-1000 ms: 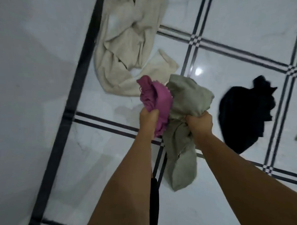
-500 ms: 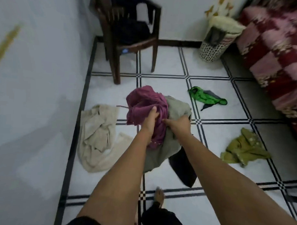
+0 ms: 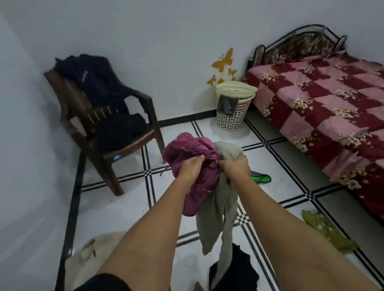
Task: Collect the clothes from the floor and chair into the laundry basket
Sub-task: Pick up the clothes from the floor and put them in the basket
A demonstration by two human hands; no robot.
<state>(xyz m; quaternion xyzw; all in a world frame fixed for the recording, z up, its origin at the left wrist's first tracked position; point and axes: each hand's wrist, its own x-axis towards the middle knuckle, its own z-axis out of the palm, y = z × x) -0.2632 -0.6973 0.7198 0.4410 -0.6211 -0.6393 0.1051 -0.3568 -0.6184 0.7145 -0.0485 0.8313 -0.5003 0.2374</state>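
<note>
White tiled floor (image 3: pixel 110 207) with black grid lines, pale walls, corner room.

Item 1, far left: dark brown plastic armchair (image 3: pixel 83 111) in the corner, with a dark navy garment (image 3: pixel 95 81) draped over its back and a black garment (image 3: pixel 119 129) heaped on the seat.

Item 2, lower left: cream cloth (image 3: pixel 85 257) crumpled on the floor, partly behind the left forearm.

Item 3, centre: left hand (image 3: pixel 191 167) closed on a bunched magenta garment (image 3: pixel 186 149), knuckles up, arm stretched forward.

Item 4, centre: right hand (image 3: pixel 237 168) just beside the left, clenched on a grey-green garment (image 3: pixel 217 213) whose ends hang down towards the floor.

Item 5, lower centre: black cloth (image 3: pixel 241 269) on the floor beneath the hanging ends.

Item 6, centre rear: cream woven plastic laundry basket (image 3: pixel 231 120) against the wall beside the bed, well apart from the hands, some cloth already visible inside.

Item 7, right of centre: bright green garment (image 3: pixel 261 178) on the floor, partly hidden by the right hand.

Item 8, right: olive green garment (image 3: pixel 327 232) on the floor.

Item 9, far right: bed with red and pink checked cover (image 3: pixel 329 106).

Handling note: probably best to gather the dangling ends up into the bundle before walking to the basket, so nothing drags or trips a foot.
</note>
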